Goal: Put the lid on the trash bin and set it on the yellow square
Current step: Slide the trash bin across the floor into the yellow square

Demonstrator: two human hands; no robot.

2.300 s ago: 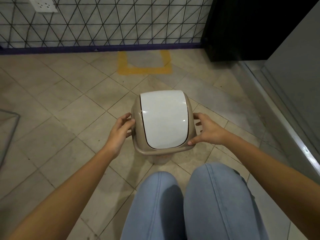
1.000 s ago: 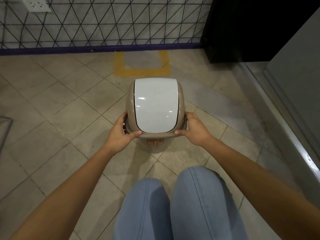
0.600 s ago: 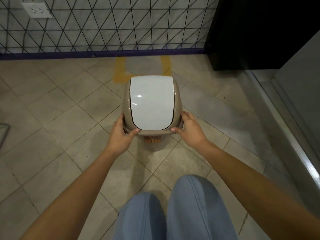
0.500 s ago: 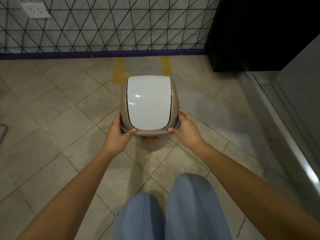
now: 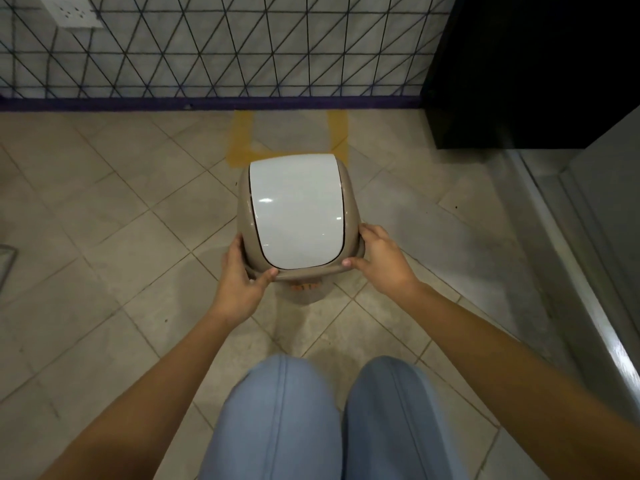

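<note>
The beige trash bin (image 5: 304, 295) wears its lid (image 5: 297, 216), a beige frame with a white swing flap. My left hand (image 5: 242, 275) grips the lid's near-left rim and my right hand (image 5: 379, 258) grips its near-right rim, thumbs on top. The bin is held above the tiled floor, just in front of the yellow square (image 5: 239, 143) painted by the wall. The lid's far edge covers the square's front line; the bin's base is mostly hidden under the lid.
A wall with a black triangular grid (image 5: 221, 46) and a purple skirting (image 5: 207, 103) runs behind the square. A black cabinet (image 5: 526, 71) stands at the back right, a grey metal ledge (image 5: 588, 289) along the right. My knees in blue jeans (image 5: 329, 420) are below.
Both hands shifted from the bin's sides to the lid's near rim, then carried the bin forward toward the wall until it overlaps the yellow square's front line.
</note>
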